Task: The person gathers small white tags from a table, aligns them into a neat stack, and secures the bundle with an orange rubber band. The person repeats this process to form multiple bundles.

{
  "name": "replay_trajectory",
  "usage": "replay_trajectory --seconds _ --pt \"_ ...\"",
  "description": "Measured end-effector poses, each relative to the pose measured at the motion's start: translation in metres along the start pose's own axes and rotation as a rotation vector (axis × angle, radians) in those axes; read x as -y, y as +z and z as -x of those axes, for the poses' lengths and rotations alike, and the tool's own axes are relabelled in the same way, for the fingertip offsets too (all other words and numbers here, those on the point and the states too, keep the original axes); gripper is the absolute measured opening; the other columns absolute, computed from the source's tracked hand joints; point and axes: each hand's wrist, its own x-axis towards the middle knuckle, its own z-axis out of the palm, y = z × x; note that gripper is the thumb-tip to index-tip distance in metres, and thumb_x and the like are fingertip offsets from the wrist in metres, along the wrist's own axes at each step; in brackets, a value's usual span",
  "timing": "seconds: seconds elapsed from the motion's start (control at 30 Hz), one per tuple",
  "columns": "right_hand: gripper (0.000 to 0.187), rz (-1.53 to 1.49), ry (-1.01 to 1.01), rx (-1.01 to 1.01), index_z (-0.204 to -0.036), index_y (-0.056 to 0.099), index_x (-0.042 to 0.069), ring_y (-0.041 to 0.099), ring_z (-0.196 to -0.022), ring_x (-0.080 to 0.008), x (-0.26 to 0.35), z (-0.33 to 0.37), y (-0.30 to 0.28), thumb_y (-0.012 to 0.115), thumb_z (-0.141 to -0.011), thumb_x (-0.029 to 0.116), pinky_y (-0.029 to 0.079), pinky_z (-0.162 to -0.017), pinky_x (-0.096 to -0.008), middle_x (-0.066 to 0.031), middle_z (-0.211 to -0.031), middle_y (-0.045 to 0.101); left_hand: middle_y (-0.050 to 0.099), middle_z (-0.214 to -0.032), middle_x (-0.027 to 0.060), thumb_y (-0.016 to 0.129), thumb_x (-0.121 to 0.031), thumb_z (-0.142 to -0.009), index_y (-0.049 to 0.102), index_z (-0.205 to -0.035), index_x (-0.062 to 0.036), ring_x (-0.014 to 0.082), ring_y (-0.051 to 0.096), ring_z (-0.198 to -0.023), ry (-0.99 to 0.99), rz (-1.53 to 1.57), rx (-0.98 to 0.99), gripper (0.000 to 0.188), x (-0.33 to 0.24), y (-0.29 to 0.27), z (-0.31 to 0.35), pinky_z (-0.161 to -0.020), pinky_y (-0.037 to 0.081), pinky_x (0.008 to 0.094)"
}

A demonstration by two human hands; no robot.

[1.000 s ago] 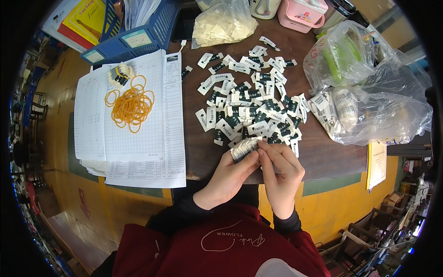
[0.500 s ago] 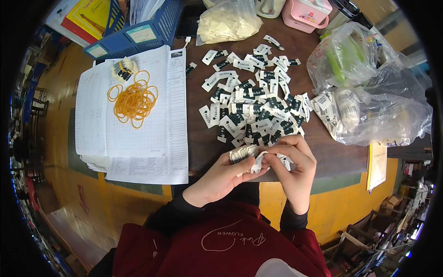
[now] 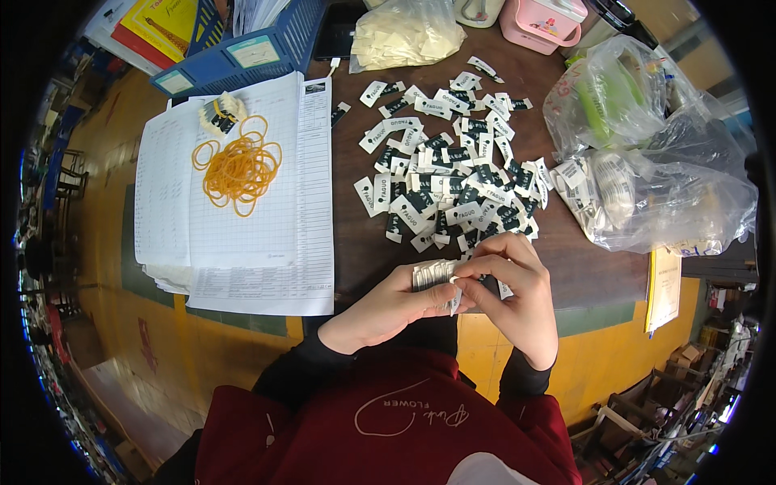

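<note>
Two hands, live: left hand (image 3: 388, 311) gripping a stack of labels (image 3: 431, 276), right hand (image 3: 519, 293) pinching a single label (image 3: 456, 301) at the stack's right end.
Stack: held up by the near edge of the counter (image 3: 596, 273), on the wearer's side of the loose pile (image 3: 453, 182).
Step in hand: one label, it seems, being worked into line with the others.
Next move: calls, I'd judge, for a firm left grip and light right fingertips.
Near edge: right under the hands; a slip could reach the floor (image 3: 598, 352).
Room: brown surface between pile and plastic bags (image 3: 663, 198); a narrower strip beside the papers (image 3: 242, 246) and orange rubber bands (image 3: 230, 174).
</note>
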Motion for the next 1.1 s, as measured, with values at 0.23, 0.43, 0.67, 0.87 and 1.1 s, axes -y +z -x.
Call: replay_trajectory --seconds 0.23,0.43,0.67,0.87,1.1 --pt "0.053 -0.009 -0.133 0.079 -0.119 0.067 0.004 0.06 -0.109 -0.0308 0.007 -0.002 -0.007 0.081 -0.068 0.005 0.047 -0.093 -0.0395 -0.013 -0.119 0.063 0.061 -0.123 0.0071 0.058 -0.02 -0.102 0.051 -0.134 -0.0019 0.0186 0.061 -0.114 0.049 0.145 0.06 0.038 0.004 -0.005 -0.003 -0.099 0.052 0.0365" --pt "0.072 0.074 -0.3 0.163 -0.132 0.058 0.002 0.057 -0.118 -0.0369 0.002 -0.003 0.011 0.085 -0.067 0.017 0.045 -0.1 -0.0462 -0.0177 -0.131 0.059 0.061 -0.12 0.0066 0.057 -0.017 -0.102 0.054 -0.128 -0.0053 0.017 0.061 -0.113 -0.008 0.199 -0.016 0.028 0.007 -0.006 0.0 -0.094 0.053 0.0335" --pt "0.068 -0.005 -0.194 0.101 -0.128 0.059 0.0 0.062 -0.112 -0.0329 -0.009 0.002 0.003 0.085 -0.067 0.012 0.05 -0.094 -0.0405 -0.0171 -0.121 0.064 0.061 -0.114 0.0072 0.057 -0.018 -0.102 0.055 -0.126 -0.0019 0.0185 0.061 -0.11 -0.027 0.284 0.043 0.029 0.004 -0.011 0.0 -0.1 0.051 0.0368" --pt "0.024 0.359 0.293 -0.376 -0.096 0.064 -0.001 0.06 -0.08 -0.0251 -0.044 -0.009 -0.017 0.077 -0.082 0.012 0.048 -0.072 -0.0368 -0.0119 -0.088 0.061 0.059 -0.105 0.0065 0.056 -0.02 -0.102 0.053 -0.129 0.0003 0.0182 0.06 -0.106 0.059 0.254 -0.106 0.034 -0.008 -0.006 -0.003 -0.107 0.047 0.0443" --pt "0.019 0.468 0.212 -0.462 -0.086 0.065 -0.003 0.058 -0.071 -0.0211 -0.06 -0.013 -0.005 0.078 -0.082 0.01 0.045 -0.069 -0.0305 -0.0102 -0.077 0.062 0.059 -0.104 0.0038 0.058 -0.015 -0.101 0.055 -0.128 -0.002 0.0166 0.061 -0.105 0.097 0.179 -0.173 0.031 -0.004 -0.004 -0.006 -0.105 0.048 0.0429"
